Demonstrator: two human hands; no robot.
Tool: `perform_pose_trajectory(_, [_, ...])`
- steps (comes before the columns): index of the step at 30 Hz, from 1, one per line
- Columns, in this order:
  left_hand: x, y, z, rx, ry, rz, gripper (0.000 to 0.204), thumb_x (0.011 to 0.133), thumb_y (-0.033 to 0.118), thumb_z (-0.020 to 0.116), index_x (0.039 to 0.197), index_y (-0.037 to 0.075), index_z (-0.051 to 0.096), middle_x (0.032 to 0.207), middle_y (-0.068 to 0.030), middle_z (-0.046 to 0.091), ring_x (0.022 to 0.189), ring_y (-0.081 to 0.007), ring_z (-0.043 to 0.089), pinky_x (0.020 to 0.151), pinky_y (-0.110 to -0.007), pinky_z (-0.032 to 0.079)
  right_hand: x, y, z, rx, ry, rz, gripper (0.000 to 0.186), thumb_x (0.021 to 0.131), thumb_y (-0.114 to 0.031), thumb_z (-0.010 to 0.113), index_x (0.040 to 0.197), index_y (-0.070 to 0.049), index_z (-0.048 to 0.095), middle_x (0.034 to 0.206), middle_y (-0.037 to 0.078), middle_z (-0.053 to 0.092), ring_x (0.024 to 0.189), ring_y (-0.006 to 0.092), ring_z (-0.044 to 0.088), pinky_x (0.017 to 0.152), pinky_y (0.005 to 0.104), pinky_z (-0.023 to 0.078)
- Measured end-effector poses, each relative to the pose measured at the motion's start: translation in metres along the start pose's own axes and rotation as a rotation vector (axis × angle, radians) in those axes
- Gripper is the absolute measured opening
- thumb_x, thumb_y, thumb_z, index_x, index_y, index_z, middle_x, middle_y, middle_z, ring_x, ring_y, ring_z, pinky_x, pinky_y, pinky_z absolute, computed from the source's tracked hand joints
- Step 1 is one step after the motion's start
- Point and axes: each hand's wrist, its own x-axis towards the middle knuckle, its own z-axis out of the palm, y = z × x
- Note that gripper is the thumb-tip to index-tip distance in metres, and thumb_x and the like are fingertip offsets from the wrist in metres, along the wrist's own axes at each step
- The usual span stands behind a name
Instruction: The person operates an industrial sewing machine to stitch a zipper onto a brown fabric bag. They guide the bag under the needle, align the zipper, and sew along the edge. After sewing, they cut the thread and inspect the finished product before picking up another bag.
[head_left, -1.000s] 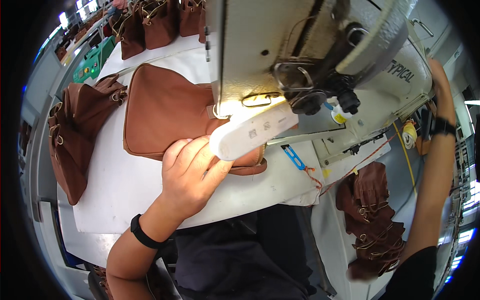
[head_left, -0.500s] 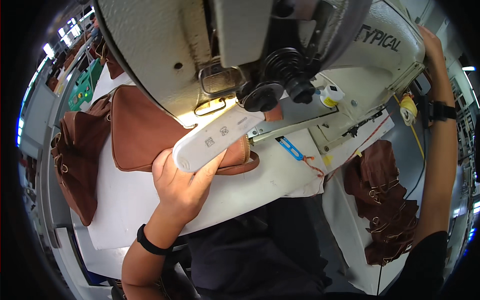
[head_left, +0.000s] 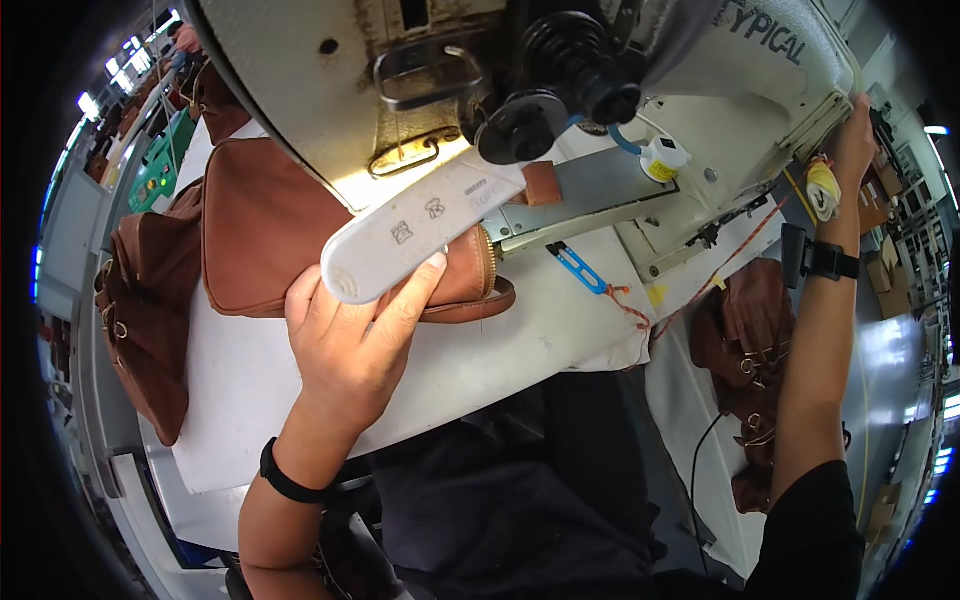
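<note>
A brown leather bag with a zipper lies beneath the sewing machine head. My left hand rests on its near part, fingers spread, their tips partly under a white oblong bar jutting from below the head. A small brown leather piece sits on the metal plate. My right hand is at the far right end of the machine, fingers curled at its edge; what they grip is unclear. Another brown bag slumps to the left.
A blue thread snipper with orange cord lies on the white tabletop. A small bottle stands on the machine bed. Brown bags are piled lower right. A green box with lit buttons is at back left.
My view has shifted, and the machine head fills more of the upper picture. My left hand stays on the bag. My right hand remains at the machine's end, its forearm angled slightly differently.
</note>
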Motion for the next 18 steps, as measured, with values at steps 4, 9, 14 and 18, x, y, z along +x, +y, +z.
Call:
perform_pose_trajectory(4, [0.002,0.001,-0.001,-0.004,-0.002,0.011,0.051,0.070,0.001,0.082,0.119,0.013,0.078,0.115,-0.0051,0.074,0.099,-0.0227,0.070,0.086,-0.033,0.046,0.007,0.007,-0.001,-0.019,0.019,-0.048,0.055,0.104,-0.052,0.054,0.099,-0.001,0.072,0.073,0.003,0.060,0.063,0.0140,0.056,0.059,0.0288,0.043])
perform_pose_trajectory(9, [0.000,0.000,-0.001,0.019,-0.013,0.018,0.048,0.072,0.001,0.082,0.118,0.013,0.078,0.115,-0.0043,0.074,0.100,-0.0215,0.069,0.086,-0.032,0.045,0.007,0.006,0.001,-0.109,0.019,-0.010,0.061,0.104,-0.056,0.049,0.101,0.001,0.072,0.073,0.008,0.064,0.064,0.0190,0.059,0.062,0.0335,0.045])
perform_pose_trajectory(14, [-0.003,-0.002,-0.001,0.030,-0.025,0.028,0.045,0.076,0.002,0.081,0.119,0.015,0.079,0.117,-0.0013,0.073,0.104,-0.0190,0.068,0.088,-0.031,0.044,0.003,0.001,-0.003,-0.193,0.072,-0.031,0.066,0.101,-0.060,0.051,0.104,0.002,0.073,0.080,0.010,0.067,0.070,0.0188,0.061,0.067,0.0369,0.046])
perform_pose_trajectory(18, [-0.006,-0.003,-0.002,0.054,-0.053,0.038,0.042,0.079,0.003,0.080,0.119,0.016,0.079,0.119,0.0015,0.073,0.105,-0.0177,0.067,0.089,-0.031,0.043,-0.016,-0.010,0.001,-0.061,0.061,0.051,0.067,0.100,-0.058,0.055,0.118,0.004,0.073,0.103,0.015,0.075,0.088,0.0202,0.070,0.078,0.0362,0.052])
